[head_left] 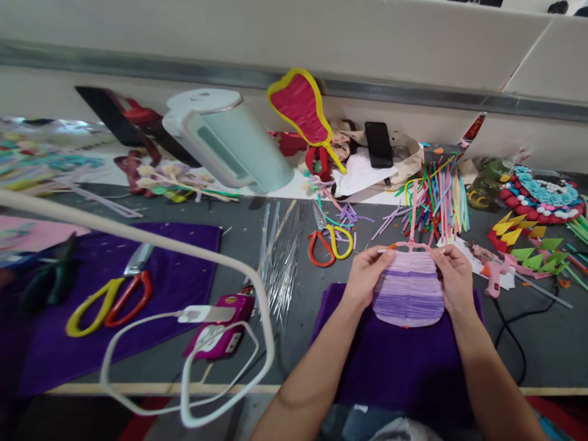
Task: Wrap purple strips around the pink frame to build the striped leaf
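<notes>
A fan-shaped craft piece (408, 288) in pink and purple stripes, seemingly built of pipe cleaners, is held between both hands. Its twisted pink stem (412, 214) points away from me. My left hand (370, 272) pinches the piece at its upper left corner, by the pink edging. At the upper right corner, the fingers of my right hand (452, 269) close on the same edge. Beneath lies a folded purple cloth (395, 367). Scissors (328, 239) with red and yellow handles rest left of my left hand. A pink glue gun (493, 275) lies right of my right hand.
Loose wires (285, 263) and colored pipe cleaners (441, 196) lie on the grey table. A light green kettle (229, 141), a red and yellow fan (301, 107) and a phone (379, 144) stand at the back. A white cable (266, 318) loops past a magenta power box (223, 327).
</notes>
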A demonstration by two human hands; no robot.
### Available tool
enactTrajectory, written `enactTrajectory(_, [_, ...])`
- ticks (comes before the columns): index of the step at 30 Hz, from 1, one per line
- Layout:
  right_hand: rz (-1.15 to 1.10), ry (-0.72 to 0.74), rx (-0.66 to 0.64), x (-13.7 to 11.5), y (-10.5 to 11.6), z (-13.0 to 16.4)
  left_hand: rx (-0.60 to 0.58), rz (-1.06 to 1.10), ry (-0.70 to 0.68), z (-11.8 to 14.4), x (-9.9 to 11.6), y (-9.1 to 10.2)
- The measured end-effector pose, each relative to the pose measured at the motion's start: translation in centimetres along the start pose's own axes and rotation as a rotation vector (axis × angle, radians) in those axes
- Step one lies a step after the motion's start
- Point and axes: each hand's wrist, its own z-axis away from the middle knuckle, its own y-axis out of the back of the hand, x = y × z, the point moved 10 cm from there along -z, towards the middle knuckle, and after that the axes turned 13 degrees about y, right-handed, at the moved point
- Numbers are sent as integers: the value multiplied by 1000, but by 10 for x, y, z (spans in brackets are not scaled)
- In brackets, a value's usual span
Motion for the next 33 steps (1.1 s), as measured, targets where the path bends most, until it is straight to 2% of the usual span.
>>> enactTrajectory(5, [-16, -15, 32, 0, 0, 1, 12, 34, -11, -3, -2, 2])
enactTrajectory(9, [-29, -18, 51, -2, 0, 1, 42, 56, -71, -3, 4, 6])
enactTrajectory(20, [-29, -11, 78, -1, 2, 1, 159, -115, -217, 5, 22, 15])
enactTrajectory(33, [-37, 13, 77, -4, 2, 0, 85, -79, -157, 0, 16, 11])
